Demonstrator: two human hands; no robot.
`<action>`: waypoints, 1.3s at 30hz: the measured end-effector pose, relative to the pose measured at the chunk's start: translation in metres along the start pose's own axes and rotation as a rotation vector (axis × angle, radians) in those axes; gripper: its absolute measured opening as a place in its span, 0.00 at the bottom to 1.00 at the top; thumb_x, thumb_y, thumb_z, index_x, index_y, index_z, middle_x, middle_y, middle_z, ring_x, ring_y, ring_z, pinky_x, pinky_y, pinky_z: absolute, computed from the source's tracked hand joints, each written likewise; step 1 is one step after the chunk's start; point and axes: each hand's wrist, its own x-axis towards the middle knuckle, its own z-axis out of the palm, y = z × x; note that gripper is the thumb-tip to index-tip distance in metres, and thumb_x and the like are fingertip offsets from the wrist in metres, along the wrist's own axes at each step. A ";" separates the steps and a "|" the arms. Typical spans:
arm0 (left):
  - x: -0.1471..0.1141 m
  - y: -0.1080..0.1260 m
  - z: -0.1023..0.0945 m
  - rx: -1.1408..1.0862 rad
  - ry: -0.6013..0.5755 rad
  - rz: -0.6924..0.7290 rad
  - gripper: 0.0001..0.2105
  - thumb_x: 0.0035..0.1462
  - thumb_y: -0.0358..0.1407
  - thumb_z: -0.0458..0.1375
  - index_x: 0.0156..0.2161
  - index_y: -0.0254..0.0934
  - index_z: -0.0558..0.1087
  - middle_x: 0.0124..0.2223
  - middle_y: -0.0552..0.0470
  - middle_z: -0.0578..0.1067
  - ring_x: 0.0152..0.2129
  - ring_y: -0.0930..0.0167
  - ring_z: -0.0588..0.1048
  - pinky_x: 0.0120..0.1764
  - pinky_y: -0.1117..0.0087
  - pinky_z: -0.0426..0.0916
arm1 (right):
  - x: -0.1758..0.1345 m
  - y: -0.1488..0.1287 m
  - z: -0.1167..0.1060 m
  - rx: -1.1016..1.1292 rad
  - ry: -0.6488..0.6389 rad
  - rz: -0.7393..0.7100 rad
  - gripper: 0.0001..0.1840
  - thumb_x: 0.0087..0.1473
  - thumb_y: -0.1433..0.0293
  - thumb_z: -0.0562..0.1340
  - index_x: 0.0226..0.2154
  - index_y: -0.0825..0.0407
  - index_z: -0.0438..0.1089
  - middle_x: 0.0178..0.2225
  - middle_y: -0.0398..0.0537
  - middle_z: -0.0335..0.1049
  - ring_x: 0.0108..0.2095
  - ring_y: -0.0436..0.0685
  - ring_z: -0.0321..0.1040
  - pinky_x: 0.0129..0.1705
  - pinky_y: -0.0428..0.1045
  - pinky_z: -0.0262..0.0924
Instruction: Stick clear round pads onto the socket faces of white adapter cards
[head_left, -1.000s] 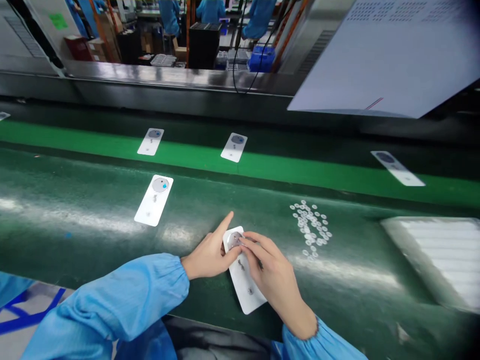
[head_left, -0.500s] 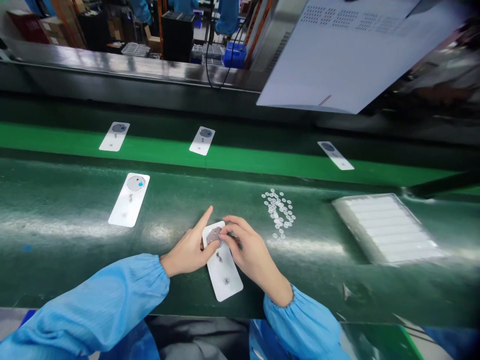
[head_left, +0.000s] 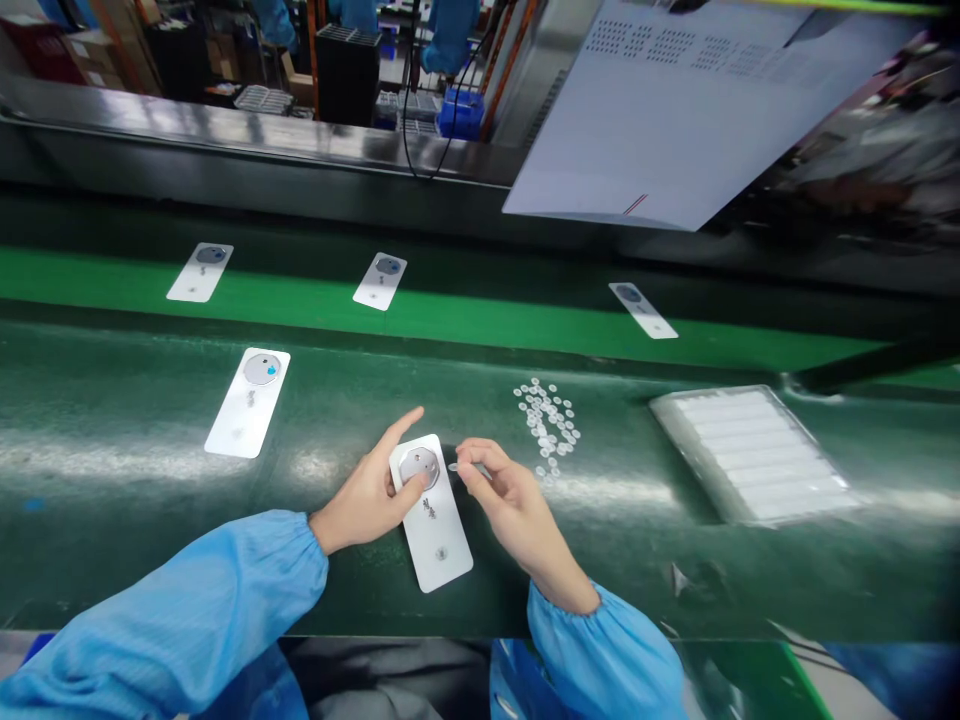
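My left hand (head_left: 375, 490) grips a white phone-shaped panel (head_left: 441, 525) by its left edge, its thumb on the panel's round grey disc (head_left: 418, 466) and its index finger stretched out. The panel is tilted and carries small dark print. Just right of the panel, my right hand (head_left: 506, 500) pinches a small clear round piece (head_left: 453, 467) between thumb and fingertips, apart from the panel. Many similar clear round pieces (head_left: 551, 420) lie scattered beyond that hand. At the left lies another white panel (head_left: 241, 415), with a blue dot on its grey disc.
On the bright green strip (head_left: 300, 290) at the back lie three more white panels (head_left: 196, 280). A clear-wrapped pack of white rolls or strips (head_left: 757, 450) sits at the right. Overhead hangs a white sheet (head_left: 600, 140). Behind the metal ledge (head_left: 247, 130) are people in blue sleeves.
My right hand has drawn back to the right from the panel's disc, pinching a clear round piece. The panels on the green strip have slid left; the whole view has shifted slightly too.
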 end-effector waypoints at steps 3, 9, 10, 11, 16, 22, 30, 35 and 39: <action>0.000 0.000 0.001 0.011 -0.017 -0.015 0.28 0.63 0.39 0.61 0.66 0.39 0.65 0.43 0.47 0.81 0.32 0.69 0.79 0.34 0.71 0.75 | 0.002 -0.004 -0.005 0.097 -0.130 0.114 0.19 0.63 0.53 0.60 0.30 0.50 0.69 0.39 0.49 0.68 0.38 0.57 0.67 0.37 0.49 0.65; 0.001 0.003 0.000 0.149 -0.020 0.051 0.14 0.61 0.41 0.64 0.51 0.40 0.81 0.46 0.49 0.83 0.38 0.64 0.81 0.39 0.68 0.75 | 0.002 -0.008 -0.003 0.161 -0.285 0.191 0.22 0.62 0.50 0.59 0.32 0.51 0.75 0.40 0.51 0.70 0.41 0.59 0.68 0.40 0.50 0.65; 0.001 0.004 0.000 0.148 -0.003 0.063 0.13 0.61 0.41 0.64 0.49 0.40 0.82 0.46 0.49 0.83 0.39 0.63 0.82 0.40 0.68 0.75 | 0.002 -0.008 -0.003 0.153 -0.292 0.194 0.23 0.62 0.50 0.59 0.32 0.51 0.75 0.40 0.51 0.70 0.41 0.59 0.68 0.40 0.51 0.65; 0.002 0.004 -0.001 0.140 0.016 0.072 0.13 0.60 0.40 0.65 0.48 0.40 0.82 0.46 0.49 0.83 0.39 0.63 0.82 0.41 0.67 0.75 | 0.002 -0.008 -0.002 0.144 -0.292 0.198 0.23 0.62 0.49 0.59 0.32 0.51 0.75 0.39 0.50 0.70 0.41 0.59 0.68 0.40 0.51 0.65; 0.002 0.006 0.000 0.101 0.075 0.085 0.10 0.58 0.39 0.67 0.43 0.39 0.84 0.43 0.50 0.84 0.41 0.63 0.82 0.44 0.67 0.76 | 0.001 -0.005 0.000 0.163 -0.249 0.213 0.24 0.60 0.48 0.62 0.33 0.51 0.77 0.42 0.51 0.70 0.41 0.59 0.69 0.42 0.51 0.66; 0.002 0.005 0.001 0.089 0.103 0.053 0.09 0.56 0.39 0.69 0.41 0.39 0.84 0.42 0.51 0.84 0.39 0.64 0.82 0.43 0.69 0.75 | 0.000 -0.004 0.001 0.186 -0.194 0.200 0.20 0.58 0.50 0.65 0.31 0.51 0.78 0.43 0.51 0.69 0.45 0.59 0.70 0.43 0.50 0.68; 0.001 0.002 0.001 0.085 0.120 0.036 0.10 0.54 0.41 0.69 0.39 0.38 0.83 0.41 0.49 0.84 0.37 0.65 0.82 0.41 0.69 0.75 | 0.002 -0.008 -0.003 0.175 -0.226 0.194 0.18 0.58 0.53 0.66 0.30 0.50 0.79 0.46 0.53 0.69 0.43 0.58 0.72 0.37 0.50 0.71; 0.001 0.003 0.001 0.091 0.118 0.009 0.12 0.53 0.41 0.70 0.40 0.37 0.83 0.40 0.49 0.83 0.35 0.66 0.81 0.38 0.69 0.75 | 0.003 -0.007 -0.003 0.099 -0.202 0.153 0.18 0.58 0.53 0.65 0.30 0.50 0.78 0.46 0.53 0.68 0.41 0.58 0.72 0.36 0.50 0.70; 0.001 0.004 0.001 0.106 0.132 -0.010 0.18 0.52 0.39 0.70 0.48 0.38 0.79 0.38 0.51 0.82 0.29 0.70 0.78 0.32 0.72 0.72 | 0.007 -0.008 -0.005 -0.092 -0.127 0.074 0.17 0.59 0.56 0.64 0.30 0.51 0.78 0.45 0.53 0.67 0.35 0.55 0.69 0.34 0.50 0.67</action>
